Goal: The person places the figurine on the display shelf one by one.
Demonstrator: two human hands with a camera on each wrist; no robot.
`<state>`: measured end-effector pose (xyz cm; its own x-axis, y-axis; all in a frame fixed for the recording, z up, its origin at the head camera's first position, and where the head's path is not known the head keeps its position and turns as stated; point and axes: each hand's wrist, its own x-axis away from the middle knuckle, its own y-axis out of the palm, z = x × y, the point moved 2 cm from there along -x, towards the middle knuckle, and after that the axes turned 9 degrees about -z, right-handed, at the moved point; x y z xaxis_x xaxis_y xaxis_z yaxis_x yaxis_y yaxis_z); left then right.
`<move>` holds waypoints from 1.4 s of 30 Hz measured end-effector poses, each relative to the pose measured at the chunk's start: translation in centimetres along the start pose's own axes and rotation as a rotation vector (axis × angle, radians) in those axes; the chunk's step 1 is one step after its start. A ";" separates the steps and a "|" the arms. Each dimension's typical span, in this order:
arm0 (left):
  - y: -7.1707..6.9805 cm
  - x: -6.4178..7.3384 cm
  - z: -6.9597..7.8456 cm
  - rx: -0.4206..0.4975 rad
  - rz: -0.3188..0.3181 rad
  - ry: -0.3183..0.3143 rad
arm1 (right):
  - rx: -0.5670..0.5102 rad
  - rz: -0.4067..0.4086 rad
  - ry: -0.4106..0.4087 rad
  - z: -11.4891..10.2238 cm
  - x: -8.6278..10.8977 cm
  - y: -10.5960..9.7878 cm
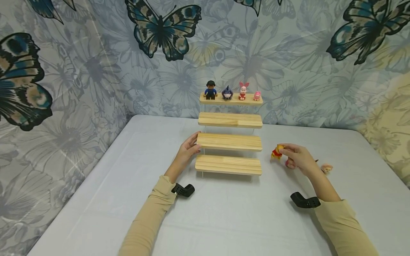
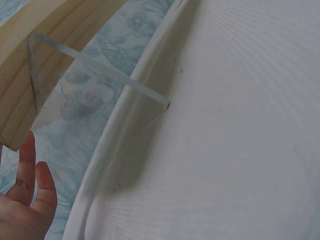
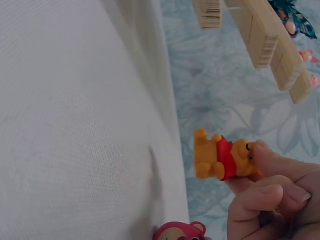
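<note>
My right hand (image 1: 298,156) pinches a yellow bear figurine in a red shirt (image 3: 227,159) by its head, between thumb and fingers, right of a wooden tiered display stand (image 1: 229,142). In the right wrist view, the bear's feet point left. My left hand (image 1: 187,147) holds the left end of the stand's second tier from the bottom, thumb at the front edge and fingers further back. From the left wrist, fingers (image 2: 44,187) show close to the board's corner, beside a clear support (image 2: 105,70). Close to my right hand lies a pink bear figurine (image 3: 179,231).
Along the top tier stand a dark-haired toy figure (image 1: 210,90), a blue-grey donkey (image 1: 227,93), a pink piglet (image 1: 242,91) and a small pink figure (image 1: 257,96). Another figurine (image 1: 326,168) lies behind my right wrist. Patterned fabric backs the white table (image 1: 224,217).
</note>
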<state>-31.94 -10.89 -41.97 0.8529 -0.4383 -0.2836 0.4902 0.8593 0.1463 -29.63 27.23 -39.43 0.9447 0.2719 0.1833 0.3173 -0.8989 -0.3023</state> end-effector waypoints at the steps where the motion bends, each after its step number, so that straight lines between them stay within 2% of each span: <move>1: 0.0 0.0 0.0 -0.008 0.001 0.004 | -0.003 0.015 -0.004 0.0 0.0 0.0; 4: -0.1 0.0 -0.3 -0.024 0.003 0.021 | -0.003 0.058 -0.015 -0.2 -0.1 0.0; 13: -0.1 0.2 -0.2 -0.014 0.008 0.002 | 0.049 0.122 -0.064 -1.8 0.2 -0.1; 18: -0.3 0.1 -0.2 -0.019 0.019 0.001 | 0.087 0.122 -0.095 -2.7 0.2 -0.1; 25: -0.2 0.0 -0.3 -0.016 0.013 -0.009 | 0.195 0.126 -0.081 -3.7 0.5 -0.1; 29: 0.0 0.1 0.2 0.015 0.003 -0.021 | 0.167 0.095 -0.130 -3.8 0.3 -0.5; 32: 0.4 0.3 1.0 0.006 -0.012 -0.018 | 0.140 0.088 -0.147 -4.3 0.2 -0.6; 37: 1.1 0.6 2.0 -0.039 -0.017 -0.011 | 0.196 0.111 -0.148 -6.1 0.7 0.1; 42: 1.1 0.7 2.1 -0.046 -0.019 -0.017 | 0.201 0.125 -0.147 -7.5 1.0 0.7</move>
<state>-30.44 -10.75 -40.02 0.8468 -0.4586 -0.2696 0.4978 0.8618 0.0976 -29.07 24.29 -32.47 0.9748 0.2230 -0.0003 0.1934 -0.8461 -0.4967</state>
